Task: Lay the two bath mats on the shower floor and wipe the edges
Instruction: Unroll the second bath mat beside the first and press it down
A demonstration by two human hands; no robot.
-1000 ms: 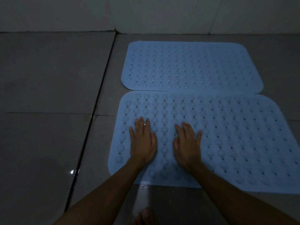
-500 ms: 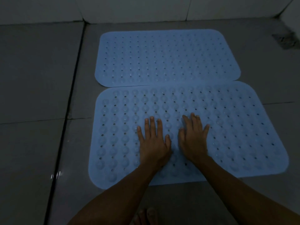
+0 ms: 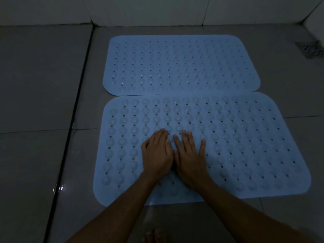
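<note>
**Both palms pressed flat on near bath mat, second mat laid beyond**

Toes (image 3: 154,235) are seen at the bottom edge, on grey floor tiles (image 3: 38,163). Two bare forearms are extended up from the lower edge onto the near mat (image 3: 245,148). This light blue mat, dotted with holes and round suction bumps, is laid flat on the tiles. The left hand (image 3: 157,154) is laid palm down on it, fingers straight and kept together, nothing gripped. The right hand (image 3: 189,156) is laid palm down just beside it, fingers straight and slightly spread, thumb out to the right, nothing gripped. The two hands are touching or nearly so at their inner edges; which cannot be told.

The far mat (image 3: 180,65), same colour and pattern, is laid flat beyond; its near edge is met or slightly overlapped by the near mat's far edge. A dark grout line (image 3: 73,123) is run along the left of both mats. A floor drain (image 3: 310,49) is seen at far right, near the wall (image 3: 157,9). No containers are visible.

Against the frame half a second earlier, the hands are placed closer together: a gap was seen between them then. Against one second earlier, they are set further right on the mat. Both mats are unchanged in placement.
</note>
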